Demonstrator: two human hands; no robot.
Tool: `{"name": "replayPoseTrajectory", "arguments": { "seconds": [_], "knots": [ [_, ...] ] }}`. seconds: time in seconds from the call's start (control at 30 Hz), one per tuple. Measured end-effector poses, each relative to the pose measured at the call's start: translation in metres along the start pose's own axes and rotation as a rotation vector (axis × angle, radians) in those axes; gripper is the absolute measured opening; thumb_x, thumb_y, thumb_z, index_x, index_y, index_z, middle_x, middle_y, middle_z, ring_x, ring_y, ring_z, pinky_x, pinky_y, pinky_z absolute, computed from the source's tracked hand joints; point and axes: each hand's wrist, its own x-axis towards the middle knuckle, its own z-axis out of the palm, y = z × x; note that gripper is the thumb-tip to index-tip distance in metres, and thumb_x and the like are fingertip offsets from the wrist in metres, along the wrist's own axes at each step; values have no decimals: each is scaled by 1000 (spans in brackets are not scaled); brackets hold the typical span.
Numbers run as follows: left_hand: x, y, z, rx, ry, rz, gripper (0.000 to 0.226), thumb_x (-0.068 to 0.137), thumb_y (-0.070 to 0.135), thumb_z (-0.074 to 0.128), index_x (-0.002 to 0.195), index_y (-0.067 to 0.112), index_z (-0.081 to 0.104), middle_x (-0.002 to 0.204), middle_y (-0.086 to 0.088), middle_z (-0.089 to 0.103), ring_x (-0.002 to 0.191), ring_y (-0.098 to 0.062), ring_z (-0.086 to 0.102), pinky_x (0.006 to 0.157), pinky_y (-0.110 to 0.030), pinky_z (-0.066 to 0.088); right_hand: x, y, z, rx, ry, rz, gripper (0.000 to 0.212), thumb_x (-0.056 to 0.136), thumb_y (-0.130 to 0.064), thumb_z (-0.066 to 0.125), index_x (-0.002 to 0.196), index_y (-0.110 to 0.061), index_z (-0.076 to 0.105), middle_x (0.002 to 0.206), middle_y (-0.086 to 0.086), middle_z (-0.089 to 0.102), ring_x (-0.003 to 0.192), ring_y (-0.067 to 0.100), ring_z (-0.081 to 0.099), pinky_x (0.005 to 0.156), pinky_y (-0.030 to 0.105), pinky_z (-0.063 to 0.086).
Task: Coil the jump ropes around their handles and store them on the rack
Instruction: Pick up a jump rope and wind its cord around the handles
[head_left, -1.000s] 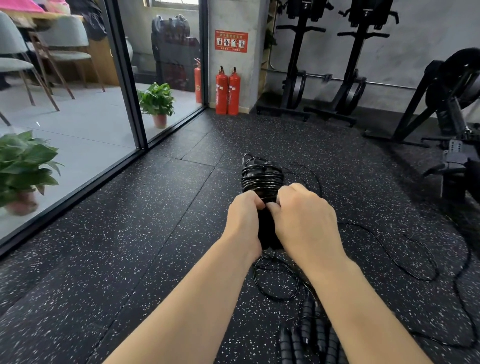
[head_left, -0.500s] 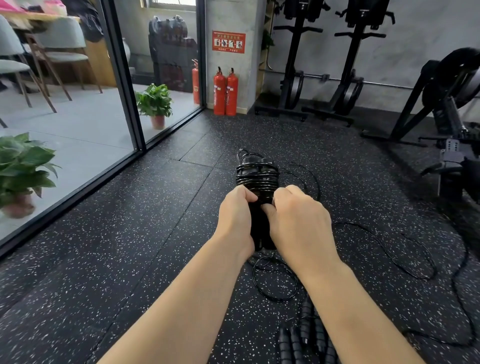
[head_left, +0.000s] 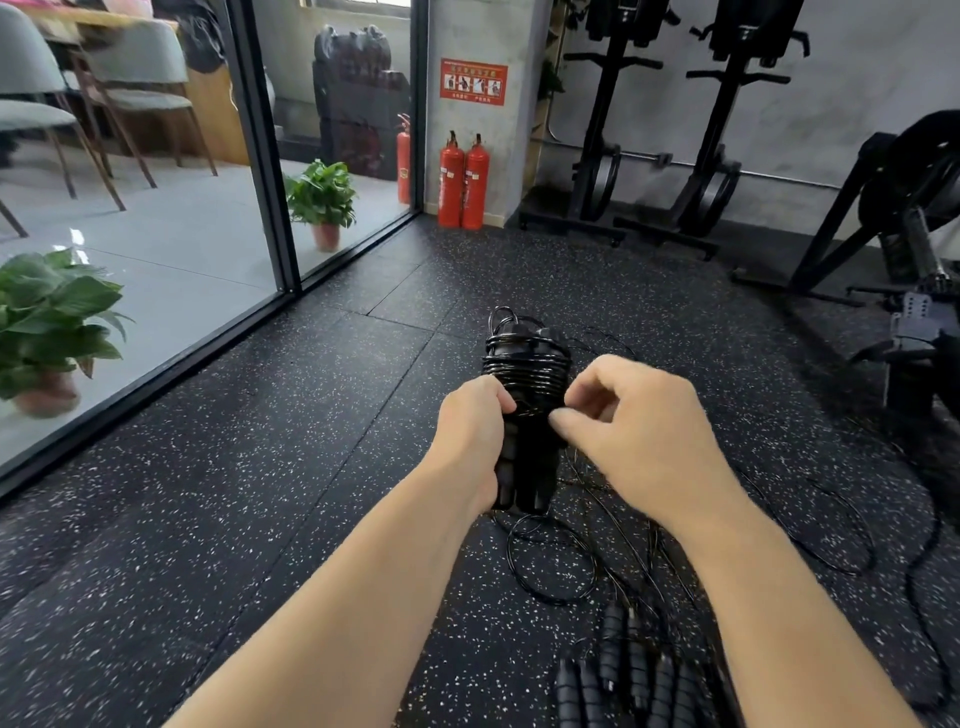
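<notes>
While the coiled rope (head_left: 524, 364) is wound round the upper part of its handles (head_left: 522, 462), the bundle is held above the floor (head_left: 260, 467) by the left hand (head_left: 470, 441), gripped round the handles. A rope strand is pinched beside the coil by the right hand (head_left: 639, 431). More handles (head_left: 623, 675) and loose rope (head_left: 550, 566) lie below on the floor.

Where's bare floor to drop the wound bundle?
Bare floor runs left of the left hand to the glass wall. Crowded: loose rope and spare handles beneath the bundle and right hand.
</notes>
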Motion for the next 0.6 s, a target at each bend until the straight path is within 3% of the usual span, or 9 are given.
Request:
{"name": "replayPoseTrajectory", "arguments": {
  "seconds": [0.1, 0.23, 0.37, 0.47, 0.6],
  "knots": [
    [2, -2, -1, 61, -2, 42, 9, 77, 5, 45, 72, 12, 49, 76, -13, 49, 74, -26, 46, 66, -36, 41, 3, -2, -3, 54, -33, -60, 8, 84, -17, 69, 80, -23, 71, 79, -11, 64, 71, 4, 57, 70, 27, 48],
    [6, -10, 3, 136, 13, 143, 28, 88, 2, 45, 63, 15, 43, 72, -6, 42, 86, -24, 41, 76, -37, 35, 4, -3, 8, -133, -48, -102, 12, 88, -18, 62, 83, -19, 73, 82, 0, 68, 79, 21, 62, 73, 38, 52],
    [7, -16, 5, 273, 12, 158, 15, 81, 7, 44, 67, 13, 46, 74, -7, 43, 73, -26, 39, 67, -36, 34, -3, -11, 13, -368, -62, -93, 20, 93, -29, 54, 88, -16, 69, 85, 5, 65, 80, 30, 62, 68, 35, 50],
    [9, -16, 6, 346, -6, 193, 21, 80, 7, 43, 62, 17, 45, 74, -6, 42, 71, -26, 37, 67, -35, 33, -7, -11, 16, -360, -30, -102, 28, 94, -27, 52, 71, -12, 55, 75, 3, 57, 72, 30, 57, 60, 34, 43],
    [7, -13, 8, 455, -44, 211, 8, 74, 20, 44, 69, 14, 42, 74, -4, 44, 64, -21, 36, 57, -31, 28, -8, -4, 18, -289, 4, -56, 43, 91, -23, 58, 54, -17, 35, 58, -2, 41, 58, 24, 43, 54, 31, 30]
  ]
}}
